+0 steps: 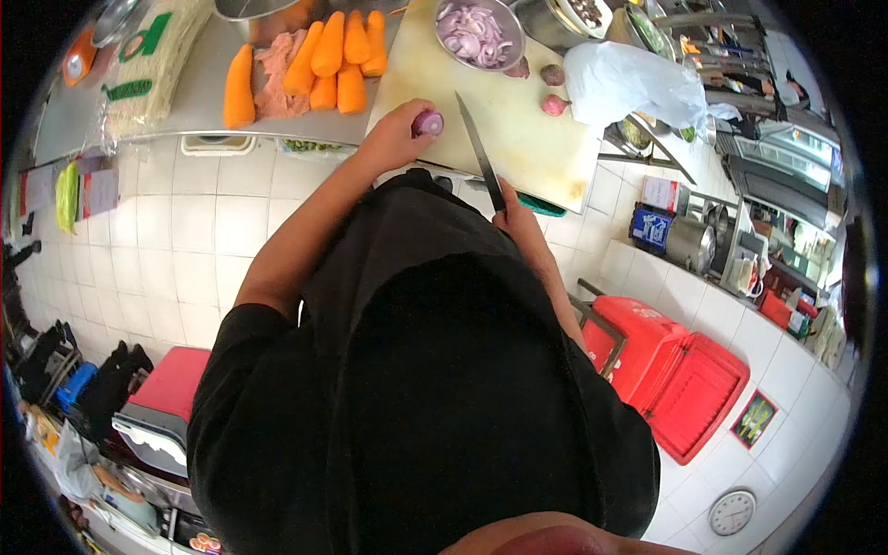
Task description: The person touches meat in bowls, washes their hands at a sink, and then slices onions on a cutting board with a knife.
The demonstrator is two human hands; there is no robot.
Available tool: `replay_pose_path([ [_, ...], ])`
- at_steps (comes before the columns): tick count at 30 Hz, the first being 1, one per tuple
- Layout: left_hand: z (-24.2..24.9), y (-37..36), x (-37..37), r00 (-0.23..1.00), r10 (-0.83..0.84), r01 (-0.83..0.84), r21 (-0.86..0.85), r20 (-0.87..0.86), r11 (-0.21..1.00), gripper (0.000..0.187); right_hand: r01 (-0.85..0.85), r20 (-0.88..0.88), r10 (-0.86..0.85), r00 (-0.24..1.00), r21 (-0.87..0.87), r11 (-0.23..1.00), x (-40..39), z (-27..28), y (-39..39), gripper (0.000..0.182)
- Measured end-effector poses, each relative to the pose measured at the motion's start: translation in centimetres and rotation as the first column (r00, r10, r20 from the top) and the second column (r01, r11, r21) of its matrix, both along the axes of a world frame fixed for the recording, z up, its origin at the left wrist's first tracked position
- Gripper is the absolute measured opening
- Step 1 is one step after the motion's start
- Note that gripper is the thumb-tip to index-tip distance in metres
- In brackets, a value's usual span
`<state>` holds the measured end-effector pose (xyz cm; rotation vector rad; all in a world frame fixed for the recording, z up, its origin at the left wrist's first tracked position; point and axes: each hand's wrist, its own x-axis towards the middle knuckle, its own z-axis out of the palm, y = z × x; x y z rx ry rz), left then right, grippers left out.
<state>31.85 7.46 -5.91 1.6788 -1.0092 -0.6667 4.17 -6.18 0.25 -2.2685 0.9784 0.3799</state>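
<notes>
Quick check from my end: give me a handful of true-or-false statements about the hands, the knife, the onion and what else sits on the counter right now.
1. The left hand holds a small red onion on the cutting board. True.
2. The right hand grips a knife. True.
3. The metal bowl holds carrot slices. False: it holds sliced red onion.
4. The carrots lie on the cutting board. False: they lie on the counter beside it.
5. Whole onions lie on the board near the plastic bag. True.
</notes>
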Motion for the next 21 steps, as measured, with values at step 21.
replay_pose_path([
  [21, -0.6, -0.7, -0.4, 0.954, 0.297, -0.292, -0.095, 0.038, 0.952, 0.04, -0.203, -0.013, 0.202, 0.979, -0.057, 0.978, 5.6, 6.7, 1.2, 0.072],
])
